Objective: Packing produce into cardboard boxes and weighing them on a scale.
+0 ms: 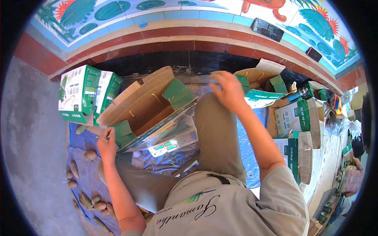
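Note:
An open cardboard carton (145, 110), brown inside with green end flaps, stands tilted in front of me with rope handles showing. My left hand (106, 144) is closed on its near left corner, by a green flap. Over my raised knee, my right hand (228, 91) has its fingers bent and apart, with nothing visible in them. It is between this carton and another open carton (264, 80) holding brownish roundish things. A weighing scale (173, 144) with lit green displays sits just below the first carton, partly hidden by it.
Two closed white-and-green cartons (78, 92) stand at the far left. Potato-like tubers (90, 155) and long green vegetables (86, 200) lie on a blue tarp (80, 141). More open cartons (293, 118) are at the right. A phone (314, 54) rests on the painted wall's ledge.

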`<state>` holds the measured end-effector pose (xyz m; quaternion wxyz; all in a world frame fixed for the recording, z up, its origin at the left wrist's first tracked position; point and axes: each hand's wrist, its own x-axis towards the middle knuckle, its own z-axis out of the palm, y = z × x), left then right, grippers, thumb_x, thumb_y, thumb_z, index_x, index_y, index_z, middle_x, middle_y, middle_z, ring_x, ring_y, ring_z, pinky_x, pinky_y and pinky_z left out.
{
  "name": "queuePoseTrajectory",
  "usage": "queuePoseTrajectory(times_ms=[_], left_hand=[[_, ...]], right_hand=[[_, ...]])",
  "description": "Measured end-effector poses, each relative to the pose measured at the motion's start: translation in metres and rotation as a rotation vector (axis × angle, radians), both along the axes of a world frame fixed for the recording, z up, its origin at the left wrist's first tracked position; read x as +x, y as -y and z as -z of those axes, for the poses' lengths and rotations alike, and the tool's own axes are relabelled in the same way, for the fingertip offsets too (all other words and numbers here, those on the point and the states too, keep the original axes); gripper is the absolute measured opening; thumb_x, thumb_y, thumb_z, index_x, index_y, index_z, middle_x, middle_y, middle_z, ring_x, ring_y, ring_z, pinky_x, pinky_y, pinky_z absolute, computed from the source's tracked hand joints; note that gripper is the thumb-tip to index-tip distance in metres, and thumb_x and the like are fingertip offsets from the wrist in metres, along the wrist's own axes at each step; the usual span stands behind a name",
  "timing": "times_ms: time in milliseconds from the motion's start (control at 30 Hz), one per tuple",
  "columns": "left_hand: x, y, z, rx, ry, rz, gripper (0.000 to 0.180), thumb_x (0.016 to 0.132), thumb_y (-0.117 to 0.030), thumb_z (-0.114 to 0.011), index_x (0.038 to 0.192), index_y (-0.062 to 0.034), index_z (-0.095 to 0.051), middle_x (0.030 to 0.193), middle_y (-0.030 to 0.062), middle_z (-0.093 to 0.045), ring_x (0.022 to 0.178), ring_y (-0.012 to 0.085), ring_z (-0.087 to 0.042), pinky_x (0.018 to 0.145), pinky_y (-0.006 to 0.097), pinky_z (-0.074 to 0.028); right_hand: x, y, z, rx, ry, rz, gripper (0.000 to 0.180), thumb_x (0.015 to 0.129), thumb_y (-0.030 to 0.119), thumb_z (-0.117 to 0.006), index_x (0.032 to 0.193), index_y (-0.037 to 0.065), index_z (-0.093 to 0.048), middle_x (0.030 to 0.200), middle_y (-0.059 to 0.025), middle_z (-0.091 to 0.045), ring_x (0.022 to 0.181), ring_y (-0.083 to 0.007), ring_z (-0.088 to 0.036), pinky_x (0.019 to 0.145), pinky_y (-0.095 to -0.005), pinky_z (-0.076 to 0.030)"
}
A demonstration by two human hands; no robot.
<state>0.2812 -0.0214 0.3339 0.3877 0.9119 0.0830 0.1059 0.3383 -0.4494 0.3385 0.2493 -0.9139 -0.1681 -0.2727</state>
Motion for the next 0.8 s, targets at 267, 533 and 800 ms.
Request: queuePoseTrajectory(times_ms=[267, 533, 800], left_hand=[[-0.001, -0.006, 0.001, 0.083, 0.005, -0.036, 0.022, 0.087, -0.017, -0.059, 0.094, 0.0026, -0.065, 0.09, 0.0108, -0.066, 0.084, 0.0157, -0.06, 0.077, 0.027, -0.045], [0.003, -0.006, 0.009, 0.101, 0.097, -0.004, 0.021, 0.088, -0.016, -0.058, 0.093, 0.0029, -0.065, 0.082, 0.01, -0.065, 0.074, 0.0155, -0.058, 0.069, 0.029, -0.046], [0.001, -0.01, 0.012, 0.092, 0.072, -0.032, 0.022, 0.089, -0.017, -0.059, 0.093, 0.003, -0.065, 0.082, 0.008, -0.065, 0.073, 0.0137, -0.056, 0.069, 0.028, -0.046]], right_hand=[[-0.022, 0.178, 0.083, -0.421, -0.506, 0.359, 0.049, 0.071, 0.037, -0.072, 0.111, 0.012, -0.059, 0.1, -0.0123, -0.063, 0.1, -0.0299, -0.057, 0.087, -0.0445, -0.041], [-0.029, 0.248, 0.08, -0.506, -0.66, 0.493, 0.042, 0.068, 0.029, -0.074, 0.106, 0.015, -0.063, 0.095, -0.0109, -0.066, 0.092, -0.0295, -0.062, 0.08, -0.0388, -0.049], [-0.039, 0.272, 0.075, -0.732, -0.897, 0.537, 0.034, 0.078, 0.043, -0.064, 0.086, 0.011, -0.068, 0.088, -0.0112, -0.067, 0.09, -0.0286, -0.064, 0.074, -0.0407, -0.051]])
